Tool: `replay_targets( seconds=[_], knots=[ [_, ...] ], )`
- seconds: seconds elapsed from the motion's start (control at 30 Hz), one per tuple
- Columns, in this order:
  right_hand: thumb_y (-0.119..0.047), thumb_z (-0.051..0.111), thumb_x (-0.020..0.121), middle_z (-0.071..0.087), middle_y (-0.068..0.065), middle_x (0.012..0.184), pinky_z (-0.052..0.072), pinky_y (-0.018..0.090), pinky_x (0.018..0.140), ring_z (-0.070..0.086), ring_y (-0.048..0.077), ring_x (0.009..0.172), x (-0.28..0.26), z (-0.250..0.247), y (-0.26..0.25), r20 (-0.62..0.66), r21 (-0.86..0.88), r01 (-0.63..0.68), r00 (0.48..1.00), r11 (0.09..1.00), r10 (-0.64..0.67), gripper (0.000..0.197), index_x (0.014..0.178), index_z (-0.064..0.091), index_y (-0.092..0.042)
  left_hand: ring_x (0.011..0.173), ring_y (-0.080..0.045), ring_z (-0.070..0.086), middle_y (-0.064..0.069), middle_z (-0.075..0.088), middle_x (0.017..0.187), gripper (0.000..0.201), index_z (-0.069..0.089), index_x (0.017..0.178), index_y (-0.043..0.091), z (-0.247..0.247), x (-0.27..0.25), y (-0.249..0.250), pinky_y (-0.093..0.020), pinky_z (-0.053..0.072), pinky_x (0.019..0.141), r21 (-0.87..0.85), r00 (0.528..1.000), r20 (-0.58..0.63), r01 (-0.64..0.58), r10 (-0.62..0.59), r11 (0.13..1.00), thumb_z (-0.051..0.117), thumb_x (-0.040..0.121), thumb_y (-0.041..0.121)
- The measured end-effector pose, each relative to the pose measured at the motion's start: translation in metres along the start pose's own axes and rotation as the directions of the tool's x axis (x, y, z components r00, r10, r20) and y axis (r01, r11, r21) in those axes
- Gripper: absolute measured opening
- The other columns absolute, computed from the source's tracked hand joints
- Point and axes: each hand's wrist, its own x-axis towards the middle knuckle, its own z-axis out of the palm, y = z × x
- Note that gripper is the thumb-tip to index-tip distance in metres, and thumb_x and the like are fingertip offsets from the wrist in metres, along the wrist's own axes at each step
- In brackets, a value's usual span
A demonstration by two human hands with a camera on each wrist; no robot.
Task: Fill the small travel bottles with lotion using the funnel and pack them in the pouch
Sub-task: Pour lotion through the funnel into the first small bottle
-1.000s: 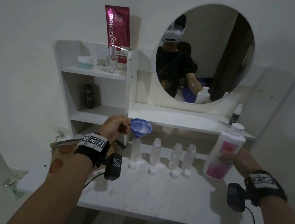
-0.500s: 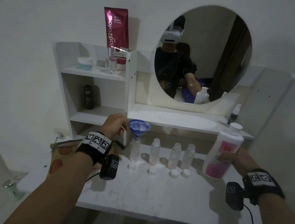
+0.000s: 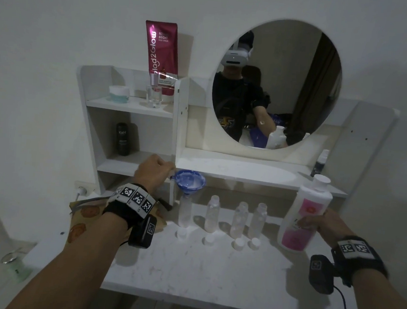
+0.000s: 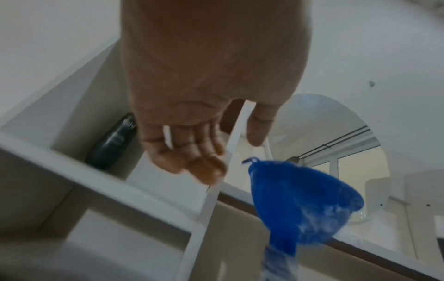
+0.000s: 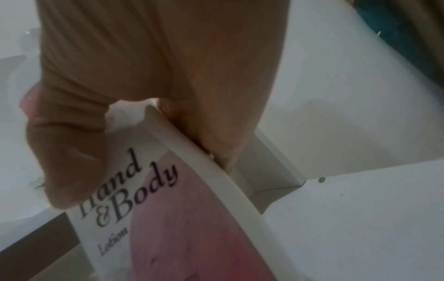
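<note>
A blue funnel (image 3: 190,181), smeared white inside, sits in the neck of the leftmost of several clear travel bottles (image 3: 185,211) lined up on the white vanity table (image 3: 212,272). White caps (image 3: 209,240) lie in front of them. My left hand (image 3: 158,171) hovers just left of the funnel (image 4: 305,201); its loosely curled fingers (image 4: 204,167) hold nothing and stand apart from the funnel's tab. My right hand (image 3: 323,224) grips a white and pink lotion bottle (image 3: 304,216) (image 5: 182,228), leaning a little, at the table's right. A brown patterned pouch (image 3: 80,220) lies at the left, partly under my wrist.
A white shelf unit (image 3: 128,107) at the back left holds a jar, a glass bottle, a red tube and a black bottle (image 3: 122,139). A round mirror (image 3: 276,84) hangs over a ledge with a small spray bottle (image 3: 320,163). The table's front edge is close.
My left hand's fingers have come off the funnel's tab, and the funnel stays in the leftmost bottle. My right hand keeps its grip on the lotion bottle in about the same spot.
</note>
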Motion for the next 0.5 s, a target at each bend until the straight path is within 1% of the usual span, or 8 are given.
replay_targets(
  seconds=[0.07,0.1,0.17,0.23,0.27,0.33,0.4,0.5],
  knots=[
    [0.018,0.069,0.056,0.066,0.025,0.088,0.047,0.036,0.067,0.061,0.034,0.078,0.0,0.0,0.0,0.008,0.009,0.008,1.0,1.0,-0.008,0.043,0.098,0.061,0.016,0.085,-0.019,0.058,0.0,0.06,0.093,0.035,0.051,0.106,0.018,-0.008,-0.007,0.016,-0.033,0.045,0.076,0.148,0.97,-0.21,-0.096,0.126,0.984,0.056,0.089,0.049],
    [0.013,0.071,0.048,0.067,0.024,0.085,0.049,0.038,0.07,0.062,0.035,0.079,0.001,-0.001,0.001,0.011,0.012,0.011,1.0,1.0,-0.011,0.048,0.095,0.062,0.015,0.084,-0.016,0.057,0.002,0.06,0.094,0.038,0.051,0.109,0.019,-0.01,-0.013,0.03,-0.032,0.044,0.075,0.171,0.938,-0.261,-0.187,0.227,0.968,0.057,0.088,0.05],
    [0.012,0.072,0.048,0.069,0.022,0.082,0.051,0.041,0.075,0.063,0.036,0.08,-0.001,-0.002,0.002,0.021,-0.006,0.013,1.0,1.0,-0.013,0.045,0.092,0.064,0.014,0.083,-0.013,0.055,0.005,0.058,0.093,0.032,0.054,0.105,0.021,-0.005,-0.024,0.064,-0.03,0.043,0.073,0.158,0.884,-0.235,-0.376,0.405,0.913,0.061,0.086,0.046],
    [0.019,0.069,0.058,0.069,0.022,0.083,0.051,0.036,0.071,0.064,0.036,0.08,-0.004,-0.004,0.002,0.023,-0.017,0.007,1.0,1.0,-0.006,0.034,0.092,0.065,0.015,0.081,-0.011,0.053,0.007,0.057,0.093,0.026,0.055,0.102,0.025,0.014,-0.035,0.103,-0.027,0.039,0.071,0.136,0.826,-0.105,-0.54,0.554,0.831,0.064,0.084,0.041],
    [0.017,0.07,0.056,0.069,0.023,0.084,0.051,0.036,0.071,0.064,0.037,0.081,-0.006,-0.005,0.001,0.023,-0.025,0.005,1.0,1.0,-0.004,0.035,0.091,0.065,0.014,0.08,-0.01,0.052,0.007,0.056,0.094,0.026,0.056,0.104,0.025,0.028,-0.043,0.123,-0.027,0.039,0.071,0.113,0.785,-0.023,-0.613,0.619,0.782,0.065,0.084,0.04],
    [0.014,0.072,0.052,0.07,0.027,0.091,0.053,0.044,0.079,0.065,0.044,0.091,-0.005,-0.008,0.004,0.026,-0.034,-0.001,1.0,0.999,0.002,0.041,0.092,0.067,0.012,0.082,-0.01,0.052,0.006,0.057,0.1,0.031,0.058,0.112,0.025,0.06,-0.058,0.161,-0.028,0.044,0.075,0.049,0.688,0.16,-0.722,0.708,0.691,0.066,0.085,0.038],
    [0.019,0.07,0.058,0.07,0.028,0.099,0.053,0.048,0.085,0.065,0.045,0.098,-0.003,-0.013,0.006,0.02,-0.062,-0.011,1.0,0.998,0.013,0.042,0.1,0.068,0.01,0.086,-0.008,0.05,0.004,0.056,0.111,0.039,0.057,0.122,0.025,0.096,-0.07,0.191,-0.027,0.045,0.081,-0.002,0.591,0.344,-0.776,0.729,0.63,0.066,0.086,0.034],
    [0.019,0.071,0.059,0.072,0.024,0.1,0.053,0.053,0.091,0.066,0.041,0.099,0.001,-0.017,0.008,0.009,-0.084,-0.018,1.0,0.996,0.018,0.045,0.101,0.069,0.004,0.093,-0.009,0.05,-0.001,0.054,0.126,0.052,0.051,0.136,0.023,0.142,-0.08,0.224,-0.023,0.038,0.083,0.024,0.471,0.569,-0.829,0.674,0.559,0.068,0.086,0.03]
  ],
)
